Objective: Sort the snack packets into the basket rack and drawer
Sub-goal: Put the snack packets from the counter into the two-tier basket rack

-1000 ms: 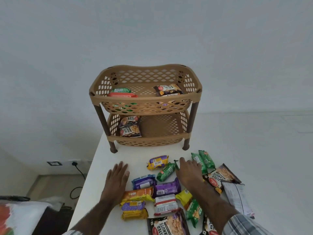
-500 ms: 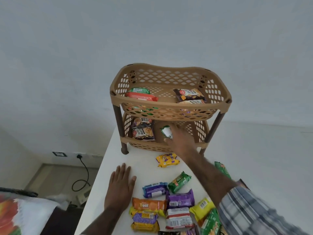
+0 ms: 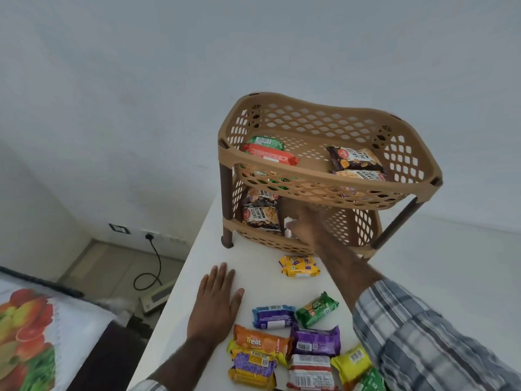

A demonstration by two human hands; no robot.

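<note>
White walls back a white surface whose left edge drops away to a floor with a wall socket and trailing cable. Near that left edge the left hand lies flat, fingers spread, its grip open and empty. Just to its right, along the near edge, sits the pile of snack packets: orange, purple, blue, green and yellow foil wrappers, with one yellow packet apart, closer to the rack. These look light, crinkly and slick, their contents probably brittle, so a gentle pinch across the middle or by a sealed end seam should serve better than a squeeze. Toward the far edge stands the basket rack. Its top tier holds red and green packets at the left and two salted-peanut packs at the right; its bottom tier holds two more peanut packs at the left. The right hand reaches into that bottom tier, beside those packs, a small pale packet at its fingers; motion blur hides whether the grip is closed on it or has let go. No drawer is in view.
</note>
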